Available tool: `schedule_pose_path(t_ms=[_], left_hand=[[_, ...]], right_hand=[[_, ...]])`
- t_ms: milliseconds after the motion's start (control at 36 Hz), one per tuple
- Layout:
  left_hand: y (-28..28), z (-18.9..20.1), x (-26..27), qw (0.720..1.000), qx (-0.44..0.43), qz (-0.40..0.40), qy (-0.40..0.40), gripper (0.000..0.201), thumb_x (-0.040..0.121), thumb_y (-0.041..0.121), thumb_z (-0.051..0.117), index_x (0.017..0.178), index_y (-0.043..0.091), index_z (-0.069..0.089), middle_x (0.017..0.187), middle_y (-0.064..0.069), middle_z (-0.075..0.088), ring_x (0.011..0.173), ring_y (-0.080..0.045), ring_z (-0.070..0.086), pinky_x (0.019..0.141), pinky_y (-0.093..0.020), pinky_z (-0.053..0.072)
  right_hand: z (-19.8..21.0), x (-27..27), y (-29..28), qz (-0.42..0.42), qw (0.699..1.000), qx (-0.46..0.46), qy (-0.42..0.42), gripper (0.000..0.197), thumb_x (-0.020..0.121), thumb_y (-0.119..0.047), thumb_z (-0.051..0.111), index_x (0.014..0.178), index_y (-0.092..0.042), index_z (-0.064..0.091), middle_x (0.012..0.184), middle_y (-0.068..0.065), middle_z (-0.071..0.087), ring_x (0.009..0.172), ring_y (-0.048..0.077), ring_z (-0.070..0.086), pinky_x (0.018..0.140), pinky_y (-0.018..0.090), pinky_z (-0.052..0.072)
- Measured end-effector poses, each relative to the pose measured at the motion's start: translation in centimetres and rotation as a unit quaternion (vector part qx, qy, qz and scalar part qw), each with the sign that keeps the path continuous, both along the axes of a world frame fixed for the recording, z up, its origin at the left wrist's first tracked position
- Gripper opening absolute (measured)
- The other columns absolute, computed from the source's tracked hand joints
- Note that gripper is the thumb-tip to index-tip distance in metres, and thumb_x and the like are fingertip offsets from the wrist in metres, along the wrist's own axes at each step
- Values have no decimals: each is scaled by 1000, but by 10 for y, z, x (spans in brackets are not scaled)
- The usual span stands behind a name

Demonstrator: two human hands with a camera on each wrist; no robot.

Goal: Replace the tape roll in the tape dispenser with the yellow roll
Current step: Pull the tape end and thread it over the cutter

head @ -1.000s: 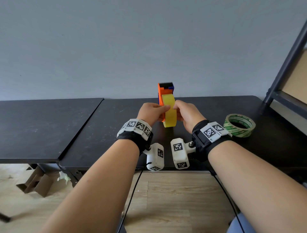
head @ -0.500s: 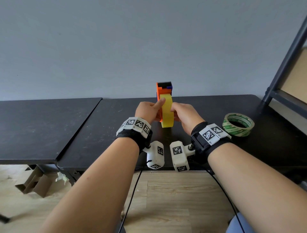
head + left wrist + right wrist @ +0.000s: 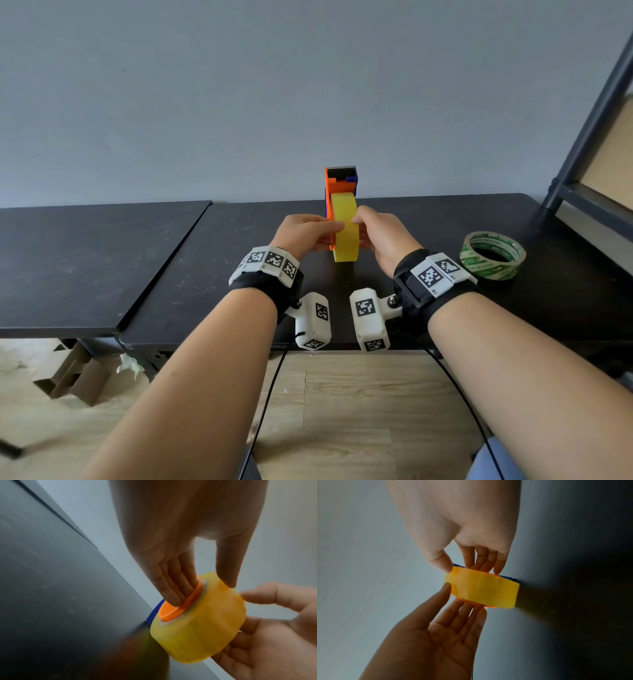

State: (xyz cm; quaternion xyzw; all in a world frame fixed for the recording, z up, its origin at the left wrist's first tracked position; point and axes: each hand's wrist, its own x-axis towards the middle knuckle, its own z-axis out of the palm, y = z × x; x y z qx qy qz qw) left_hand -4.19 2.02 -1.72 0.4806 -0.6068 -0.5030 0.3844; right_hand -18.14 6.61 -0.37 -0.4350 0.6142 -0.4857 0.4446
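Nearest, two bare forearms with black wristbands carrying white marker blocks, reaching forward over the front edge of the black tabletop.

Just beyond, left hand at the left side of the yellow roll: fingers straight and together, pressed flat against the orange hub in the roll's core, thumb tip resting on the roll's outer yellow band (seen best from the left wrist). Not curled round anything.

Right hand at the opposite side: fingers extended against the roll's right face, thumb laid on the outer band near the left thumb. Likewise loosely straight, touching rather than clenched.

Between both hands, yellow roll standing on edge, mounted on the orange and blue tape dispenser, bottom of the roll close to the tabletop (contact there cannot be told).

Off to the right and well apart, a green-printed clear tape roll lying flat on the tabletop.

Farther right, a dark metal shelf frame. Behind everything, a plain grey wall. Down left below the tabletop, cardboard scraps on the wooden floor.
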Motion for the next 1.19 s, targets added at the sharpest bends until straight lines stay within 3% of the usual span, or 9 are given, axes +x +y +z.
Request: schedule_pose_path(t_ms=[167, 278, 361, 500, 694, 806, 1000, 1083, 1194], left_hand=[[3, -1, -4, 999, -38, 22, -17, 28, 81, 32, 75, 93, 6, 76, 88, -14, 76, 79, -20, 71, 81, -31, 60], [1, -2, -6, 998, -44, 41, -16, 35, 80, 36, 75, 92, 3, 77, 87, -16, 76, 84, -30, 74, 83, -39, 61], [1, -1, -7, 997, -52, 62, -19, 39, 81, 40, 73, 87, 2, 76, 83, -16, 76, 82, -32, 75, 80, -41, 62], [-2, 4, -10, 993, -48, 95, -42, 47, 83, 49, 68, 76, 4, 74, 73, -12, 75, 74, -29, 75, 77, -41, 62], [-4, 4, -9, 993, -40, 98, -43, 55, 83, 54, 65, 80, 0, 73, 76, -13, 76, 75, -28, 75, 80, -40, 62], [-1, 1, -8, 996, -23, 82, -28, 44, 84, 49, 66, 83, 6, 73, 85, -13, 76, 85, -26, 75, 83, -36, 61], [3, 0, -2, 999, -21, 40, -4, 32, 83, 29, 73, 103, 4, 74, 98, -14, 76, 95, -28, 73, 90, -38, 58], [5, 0, -4, 998, -36, 44, -11, 30, 84, 32, 73, 99, 6, 75, 95, -12, 76, 93, -28, 73, 90, -39, 59], [5, 0, -8, 997, -48, 55, -20, 30, 82, 36, 73, 90, 6, 76, 89, -14, 77, 89, -30, 74, 88, -42, 59]], right_hand=[[0, 0, -1, -3, 1000, 4, -2, 30, 65, -33, 52, 88, -14, 55, 96, 12, 53, 97, 30, 55, 104, 53, 43], [0, 2, 0, -4, 1000, -1, -1, 22, 69, -28, 53, 86, -14, 52, 95, 13, 50, 95, 33, 54, 98, 48, 45], [0, 3, 1, -3, 1000, 4, 7, 17, 74, -25, 53, 87, -14, 54, 110, 29, 60, 115, 42, 56, 105, 54, 42], [-2, 4, -1, 10, 1000, 6, 3, 33, 63, -29, 52, 90, -12, 60, 124, 26, 60, 116, 39, 57, 104, 55, 43], [0, 4, 2, 14, 1000, 2, 16, 18, 81, -27, 52, 88, -13, 61, 120, 21, 64, 113, 34, 59, 103, 53, 45], [0, 5, 3, 12, 1000, 5, 19, 17, 85, -28, 51, 89, -17, 61, 118, 17, 65, 111, 31, 60, 103, 50, 45], [-3, 5, -2, 0, 1000, 6, 14, 42, 66, -40, 53, 96, -14, 66, 115, 16, 67, 110, 31, 61, 102, 52, 45], [-2, 5, -2, -2, 1000, 9, 7, 35, 68, -38, 53, 92, -15, 65, 117, 18, 65, 111, 32, 60, 103, 52, 45], [-6, 0, -9, -8, 1000, 11, 2, 52, 51, -45, 56, 92, -14, 65, 118, 19, 65, 111, 33, 60, 103, 53, 45]])
